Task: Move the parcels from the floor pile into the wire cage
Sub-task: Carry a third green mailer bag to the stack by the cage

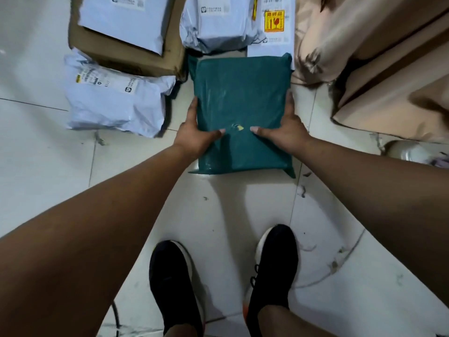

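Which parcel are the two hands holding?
The green parcel, the only dark green one. The left hand and right hand grip its two sides; the white bags and the cardboard box nearby lie untouched.

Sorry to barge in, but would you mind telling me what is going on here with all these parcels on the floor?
A person standing over the pile grips a teal parcel by its two sides, left hand and right hand, thumbs on top. White mailers, a cardboard box and beige wrapped bundles lie on the tiled floor around it. The wire cage is not in view, so this parcel has not gone in yet.
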Available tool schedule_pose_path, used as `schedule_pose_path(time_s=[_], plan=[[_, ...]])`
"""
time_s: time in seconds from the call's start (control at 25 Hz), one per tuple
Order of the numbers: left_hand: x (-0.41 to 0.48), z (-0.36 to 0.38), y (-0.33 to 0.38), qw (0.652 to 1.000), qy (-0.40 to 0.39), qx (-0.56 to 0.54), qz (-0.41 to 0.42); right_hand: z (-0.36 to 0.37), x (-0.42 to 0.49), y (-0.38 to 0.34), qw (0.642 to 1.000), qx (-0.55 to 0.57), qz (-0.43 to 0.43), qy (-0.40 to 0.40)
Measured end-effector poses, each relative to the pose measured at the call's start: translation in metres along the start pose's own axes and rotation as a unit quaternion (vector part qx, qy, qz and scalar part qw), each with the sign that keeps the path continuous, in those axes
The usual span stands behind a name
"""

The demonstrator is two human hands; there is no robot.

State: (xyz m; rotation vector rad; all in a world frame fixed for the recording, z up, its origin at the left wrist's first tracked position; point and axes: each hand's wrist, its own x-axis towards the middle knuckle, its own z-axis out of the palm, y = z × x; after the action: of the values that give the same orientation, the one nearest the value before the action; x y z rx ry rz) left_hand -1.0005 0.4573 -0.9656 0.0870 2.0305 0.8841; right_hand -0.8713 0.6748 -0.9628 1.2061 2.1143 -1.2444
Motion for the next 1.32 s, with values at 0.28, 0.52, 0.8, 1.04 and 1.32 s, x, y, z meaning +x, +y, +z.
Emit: schedule_pose_path(time_s=[0.28, 0.52, 0.8, 1.04, 1.32], plan=[[-0.005, 0.018, 0.005, 1.000, 0.009, 0.013, 0.026, 0.032, -0.012, -0.002, 0.995, 0.074, 0.019, 0.071], [-0.046, -0.015, 0.017, 0.998, 0.016, -0.047, -0.050, 0.025, -0.081, -0.027, 0.983, 0.172, -0.028, 0.065], [-0.148, -0.062, 0.029, 0.976, 0.053, -0.168, -0.128, -0.015, -0.177, -0.114, 0.974, 0.205, -0.087, -0.041], [-0.218, -0.104, 0.124, 0.975, 0.029, -0.195, -0.098, -0.045, -0.265, -0.201, 0.990, 0.088, -0.097, 0.060], [-0.290, -0.157, 0.228, 0.963, 0.066, -0.246, -0.084, -0.062, -0.338, -0.280, 0.976, -0.003, -0.202, 0.077]])
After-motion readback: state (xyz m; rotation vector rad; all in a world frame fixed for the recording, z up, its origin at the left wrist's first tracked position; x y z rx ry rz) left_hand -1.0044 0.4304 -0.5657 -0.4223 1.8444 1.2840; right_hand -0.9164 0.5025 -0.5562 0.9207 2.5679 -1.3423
